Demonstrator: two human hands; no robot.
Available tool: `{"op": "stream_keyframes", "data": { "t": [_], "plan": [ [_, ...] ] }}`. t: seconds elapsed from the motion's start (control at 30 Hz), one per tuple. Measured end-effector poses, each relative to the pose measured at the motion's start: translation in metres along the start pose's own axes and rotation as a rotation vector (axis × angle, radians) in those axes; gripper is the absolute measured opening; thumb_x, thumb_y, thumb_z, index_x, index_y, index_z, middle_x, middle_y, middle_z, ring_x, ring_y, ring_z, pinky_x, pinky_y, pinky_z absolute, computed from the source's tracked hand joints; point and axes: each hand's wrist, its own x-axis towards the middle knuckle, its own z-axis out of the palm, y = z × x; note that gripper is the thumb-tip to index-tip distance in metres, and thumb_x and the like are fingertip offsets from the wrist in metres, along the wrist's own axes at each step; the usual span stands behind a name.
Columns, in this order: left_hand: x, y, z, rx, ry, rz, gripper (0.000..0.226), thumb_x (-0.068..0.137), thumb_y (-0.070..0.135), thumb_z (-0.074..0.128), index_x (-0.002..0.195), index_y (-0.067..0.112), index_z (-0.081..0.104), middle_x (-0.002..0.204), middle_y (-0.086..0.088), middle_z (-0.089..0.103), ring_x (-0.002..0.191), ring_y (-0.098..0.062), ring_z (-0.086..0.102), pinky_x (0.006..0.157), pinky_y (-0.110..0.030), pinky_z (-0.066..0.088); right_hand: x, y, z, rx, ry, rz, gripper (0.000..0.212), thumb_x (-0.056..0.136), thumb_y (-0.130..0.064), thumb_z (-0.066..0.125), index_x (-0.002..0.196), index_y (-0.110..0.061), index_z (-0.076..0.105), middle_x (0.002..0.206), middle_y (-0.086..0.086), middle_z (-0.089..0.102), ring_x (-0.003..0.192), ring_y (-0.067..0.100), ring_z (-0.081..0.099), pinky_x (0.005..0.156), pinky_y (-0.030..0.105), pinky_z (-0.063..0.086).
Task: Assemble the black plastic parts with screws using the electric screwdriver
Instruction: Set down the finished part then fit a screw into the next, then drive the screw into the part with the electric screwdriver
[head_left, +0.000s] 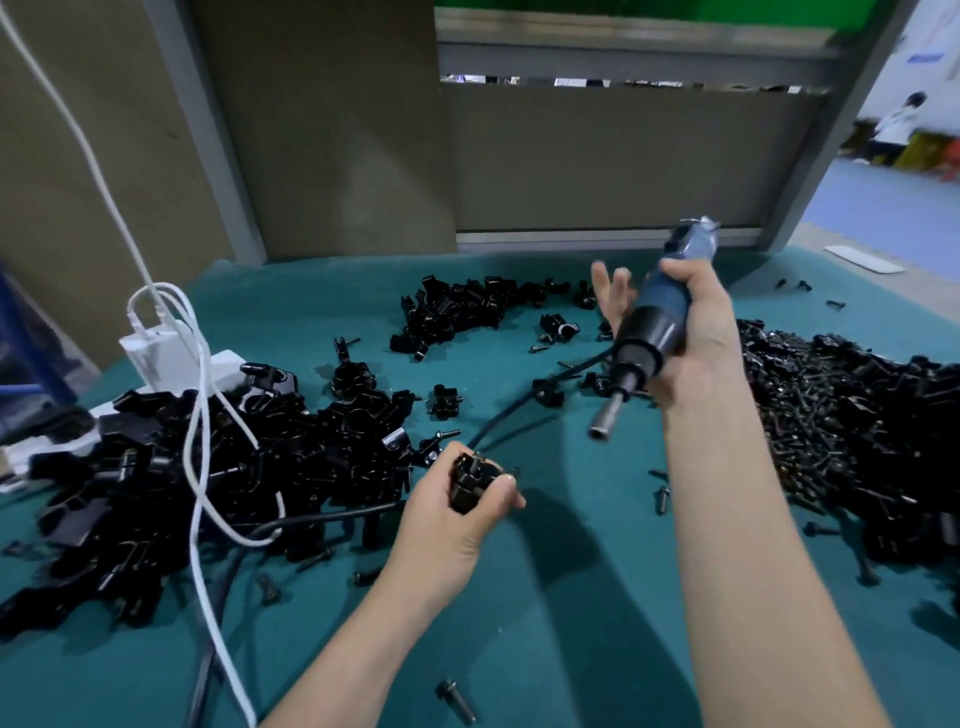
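Observation:
My left hand (457, 512) grips a black plastic part (470, 480) with a screw standing in its top, held just above the green table mat. My right hand (691, 332) holds the blue electric screwdriver (652, 332) raised to the right of the part. Its metal bit (605, 423) slants down and left, apart from the part. The thumb wraps the tool's body while the other fingers stick out loosely behind it. The screwdriver's black cable (524, 405) trails down across the mat.
A big heap of black parts (197, 467) lies at left, a smaller one (467, 312) at the back. A pile of black screws and parts (852, 415) fills the right. White cables (197, 415) and a white power strip (171, 358) sit at left. Loose screws (457, 701) dot the mat.

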Motion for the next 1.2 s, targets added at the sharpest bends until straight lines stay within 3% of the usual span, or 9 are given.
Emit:
{"op": "stream_keyframes", "data": {
  "t": [0.1, 0.2, 0.3, 0.47, 0.6, 0.77, 0.9, 1.0, 1.2],
  "plan": [
    [0.001, 0.002, -0.005, 0.147, 0.019, 0.036, 0.059, 0.071, 0.063, 0.067, 0.082, 0.006, 0.052, 0.071, -0.001, 0.069, 0.056, -0.001, 0.052, 0.056, -0.019, 0.042, 0.001, 0.013, 0.006, -0.109, -0.056, -0.059, 0.030, 0.086, -0.030, 0.068, 0.103, -0.008, 0.058, 0.101, 0.008, 0.070, 0.081, 0.024, 0.071, 0.061, 0.028, 0.059],
    [0.004, -0.002, -0.006, 0.249, 0.065, 0.031, 0.040, 0.082, 0.037, 0.072, 0.083, 0.002, 0.050, 0.076, -0.020, 0.065, 0.062, -0.015, 0.049, 0.058, -0.034, 0.041, 0.005, 0.019, 0.002, -0.121, -0.068, -0.010, 0.052, 0.086, -0.056, 0.060, 0.102, -0.007, 0.064, 0.082, 0.002, 0.066, 0.067, 0.015, 0.065, 0.058, 0.025, 0.055],
    [0.004, -0.005, -0.007, 0.331, 0.083, 0.039, 0.028, 0.082, 0.024, 0.070, 0.080, 0.005, 0.050, 0.071, -0.017, 0.063, 0.059, -0.015, 0.046, 0.056, -0.028, 0.037, 0.011, 0.022, 0.000, -0.122, -0.132, -0.006, 0.037, 0.091, -0.044, 0.058, 0.100, -0.008, 0.062, 0.078, 0.001, 0.062, 0.060, 0.010, 0.060, 0.053, 0.022, 0.051],
    [0.004, -0.003, -0.008, 0.405, 0.079, 0.037, 0.032, 0.079, 0.026, 0.071, 0.076, 0.008, 0.044, 0.050, 0.011, 0.045, 0.047, -0.006, 0.034, 0.046, -0.017, 0.028, 0.014, 0.023, -0.006, -0.151, -0.162, -0.094, 0.018, 0.092, -0.030, 0.059, 0.087, -0.013, 0.063, 0.080, -0.006, 0.067, 0.049, 0.005, 0.051, 0.049, 0.020, 0.047],
    [0.002, -0.002, -0.006, 0.404, 0.060, 0.044, 0.031, 0.079, 0.025, 0.070, 0.074, 0.012, 0.042, 0.049, 0.014, 0.046, 0.046, -0.005, 0.036, 0.045, -0.016, 0.029, 0.015, 0.018, -0.011, -0.123, -0.131, -0.125, 0.037, 0.093, -0.023, 0.059, 0.057, -0.018, 0.069, 0.073, -0.008, 0.064, 0.047, 0.005, 0.048, 0.047, 0.019, 0.045],
    [0.001, 0.000, -0.006, 0.394, 0.044, 0.045, 0.033, 0.080, 0.026, 0.070, 0.079, 0.006, 0.044, 0.056, 0.005, 0.047, 0.049, -0.008, 0.035, 0.046, -0.019, 0.030, 0.014, 0.021, -0.007, -0.163, -0.150, -0.117, 0.042, 0.093, -0.021, 0.056, 0.052, -0.019, 0.069, 0.070, -0.009, 0.063, 0.045, 0.005, 0.046, 0.048, 0.019, 0.044],
    [0.001, 0.000, -0.007, 0.400, 0.033, 0.040, 0.033, 0.081, 0.027, 0.070, 0.080, 0.005, 0.046, 0.058, 0.000, 0.048, 0.050, -0.009, 0.035, 0.048, -0.021, 0.030, 0.013, 0.026, -0.003, -0.152, -0.174, -0.105, 0.031, 0.093, -0.018, 0.056, 0.063, -0.017, 0.065, 0.074, -0.008, 0.064, 0.046, 0.006, 0.046, 0.047, 0.019, 0.043],
    [0.000, 0.000, -0.006, 0.409, 0.010, 0.038, 0.033, 0.080, 0.029, 0.069, 0.081, 0.005, 0.046, 0.058, 0.000, 0.048, 0.051, -0.010, 0.036, 0.050, -0.024, 0.031, 0.011, 0.026, -0.003, -0.184, -0.194, -0.087, 0.042, 0.093, -0.019, 0.054, 0.054, -0.019, 0.068, 0.066, -0.009, 0.061, 0.045, 0.005, 0.046, 0.047, 0.019, 0.044],
    [0.000, -0.001, -0.006, 0.407, -0.030, 0.020, 0.034, 0.080, 0.031, 0.068, 0.081, 0.005, 0.047, 0.070, -0.019, 0.060, 0.055, -0.013, 0.041, 0.052, -0.029, 0.035, 0.008, 0.026, -0.002, -0.167, -0.194, -0.075, 0.041, 0.092, -0.018, 0.054, 0.053, -0.017, 0.065, 0.061, -0.007, 0.056, 0.043, 0.005, 0.045, 0.046, 0.019, 0.043]
  ]
}}
